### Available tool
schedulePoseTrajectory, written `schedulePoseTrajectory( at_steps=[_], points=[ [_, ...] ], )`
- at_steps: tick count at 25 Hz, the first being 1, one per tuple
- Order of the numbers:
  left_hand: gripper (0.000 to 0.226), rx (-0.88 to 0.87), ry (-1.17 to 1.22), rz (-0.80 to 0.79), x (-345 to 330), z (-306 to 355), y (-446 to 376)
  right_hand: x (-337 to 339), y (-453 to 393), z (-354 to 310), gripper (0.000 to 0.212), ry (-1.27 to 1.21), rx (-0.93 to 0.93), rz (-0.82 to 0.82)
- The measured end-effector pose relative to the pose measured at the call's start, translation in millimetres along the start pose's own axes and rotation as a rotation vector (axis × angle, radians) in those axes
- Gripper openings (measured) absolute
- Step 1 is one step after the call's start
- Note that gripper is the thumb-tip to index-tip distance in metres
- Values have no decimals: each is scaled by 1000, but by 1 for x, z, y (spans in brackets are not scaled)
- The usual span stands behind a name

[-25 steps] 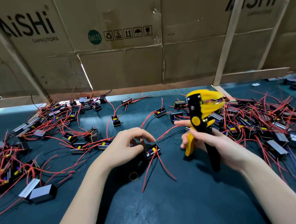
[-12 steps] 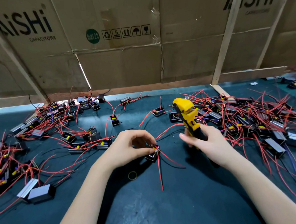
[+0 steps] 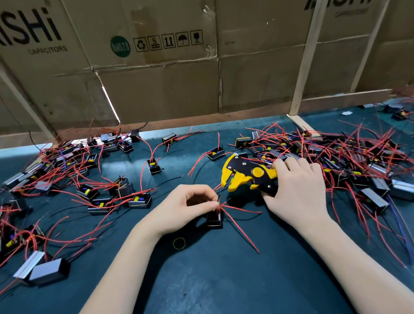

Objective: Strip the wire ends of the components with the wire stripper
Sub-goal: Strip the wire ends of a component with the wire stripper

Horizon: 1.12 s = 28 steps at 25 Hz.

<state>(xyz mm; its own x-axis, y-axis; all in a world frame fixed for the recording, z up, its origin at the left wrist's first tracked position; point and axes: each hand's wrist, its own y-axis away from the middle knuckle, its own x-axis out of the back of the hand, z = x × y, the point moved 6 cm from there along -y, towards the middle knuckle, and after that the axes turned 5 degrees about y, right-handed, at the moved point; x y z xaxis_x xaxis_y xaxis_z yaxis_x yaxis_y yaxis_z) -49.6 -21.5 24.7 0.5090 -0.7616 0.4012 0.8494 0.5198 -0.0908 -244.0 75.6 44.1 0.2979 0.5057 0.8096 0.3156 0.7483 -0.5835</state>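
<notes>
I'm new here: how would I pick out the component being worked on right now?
Look at the green table, in the gap between the two piles of red-wired parts. The small black component sits just under the left hand, whose fingertips pinch its red wires; no other part is being touched.

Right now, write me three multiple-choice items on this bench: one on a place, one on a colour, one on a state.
1. Where is the rubber band?
A. on the mat between the forearms
B. on the cardboard
C. round the stripper

2. What colour are most of the component wires?
A. green
B. red
C. white

3. What is the right hand doing?
A. lying flat and empty
B. pinching a wire
C. gripping the wire stripper

Key: 1 A, it lies on the green mat below the left hand; 2 B, red leads spread everywhere; 3 C, its fingers wrap the stripper's handles while the left hand pinches a component's wires.
</notes>
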Motion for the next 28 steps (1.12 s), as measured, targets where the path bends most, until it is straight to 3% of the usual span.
schedulePoseTrajectory(
  at_steps=[9, 20, 28],
  points=[
    [21, 51, 41, 37, -3, 2, -1, 10, 1, -15, 46, 35, 81, 123],
    [20, 67, 67, 35, -3, 2, 0, 2, -1, -13, 33, -11, 104, 12],
    [8, 96, 29, -63, 1, -1, 5, 0, -2, -9, 44, 33, 65, 65]
  ],
)
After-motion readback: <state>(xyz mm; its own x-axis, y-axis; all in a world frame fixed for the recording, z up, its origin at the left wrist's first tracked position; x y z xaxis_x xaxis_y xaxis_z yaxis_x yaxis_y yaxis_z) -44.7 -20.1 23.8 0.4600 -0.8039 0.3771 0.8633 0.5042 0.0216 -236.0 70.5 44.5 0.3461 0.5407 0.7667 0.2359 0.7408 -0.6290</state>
